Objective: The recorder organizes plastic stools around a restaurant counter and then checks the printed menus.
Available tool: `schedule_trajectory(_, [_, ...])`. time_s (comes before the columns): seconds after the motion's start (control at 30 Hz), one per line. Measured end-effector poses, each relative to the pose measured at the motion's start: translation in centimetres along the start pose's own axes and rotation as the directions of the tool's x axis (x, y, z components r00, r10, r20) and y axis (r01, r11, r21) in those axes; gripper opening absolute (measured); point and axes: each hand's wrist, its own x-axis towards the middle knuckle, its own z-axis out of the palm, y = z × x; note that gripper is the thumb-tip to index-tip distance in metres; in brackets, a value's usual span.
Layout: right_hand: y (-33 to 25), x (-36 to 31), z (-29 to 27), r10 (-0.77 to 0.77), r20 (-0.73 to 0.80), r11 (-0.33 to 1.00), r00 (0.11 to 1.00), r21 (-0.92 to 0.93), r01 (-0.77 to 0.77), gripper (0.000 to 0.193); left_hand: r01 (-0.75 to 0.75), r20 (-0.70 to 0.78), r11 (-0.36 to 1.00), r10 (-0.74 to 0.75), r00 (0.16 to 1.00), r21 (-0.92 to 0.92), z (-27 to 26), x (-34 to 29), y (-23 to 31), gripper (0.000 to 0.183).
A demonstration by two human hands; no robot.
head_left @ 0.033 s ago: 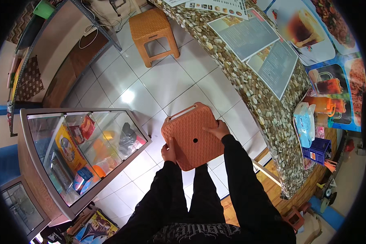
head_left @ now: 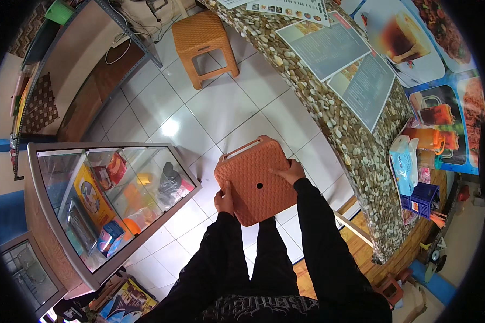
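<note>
A reddish-brown plastic stool [head_left: 253,185] with a woven-pattern seat and a small round hole is held in front of my legs, its seat facing me. My left hand [head_left: 224,200] grips its left edge, the thumb lying on the seat. On the opposite side, my right hand [head_left: 289,174] holds the right edge, also with the thumb on top. The other fingers of both hands are mostly hidden behind the seat. Farther off, a second, lighter orange-brown stool [head_left: 200,35] of the same woven pattern stands upright on the tiled floor.
To my right runs a long pebble-patterned counter [head_left: 328,121] bearing menu sheets [head_left: 364,86], with a tissue pack [head_left: 404,164] and a blue basket [head_left: 421,200] beyond its edge. A glass display case [head_left: 113,199] is close on my left. Behind it stands a metal-framed shelf [head_left: 105,91].
</note>
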Motion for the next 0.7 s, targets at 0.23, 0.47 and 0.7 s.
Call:
schedule_trajectory(0.23, [0.2, -1.7, -0.2, 0.111, 0.176, 0.992, 0.978, 0.039, -0.119, 0.107, -0.003, 0.064, 0.999, 0.0, 0.998, 0.049, -1.9, 2.5, -0.7, 0.093])
schedule_trajectory(0.47, [1.3, -4.1, -0.7, 0.122, 0.084, 0.978, 0.989, 0.161, -0.134, 0.104, -0.075, 0.057, 0.993, 0.07, 0.996, 0.094, -1.7, 2.5, 1.7, 0.093])
schedule_trajectory(0.7, [0.7, -6.0, -2.2, 0.182, -0.104, 0.897, 0.978, 0.424, -0.122, 0.091, -0.188, 0.068, 0.971, 0.18, 0.981, 0.148, -0.3, 0.3, 7.8, 0.086])
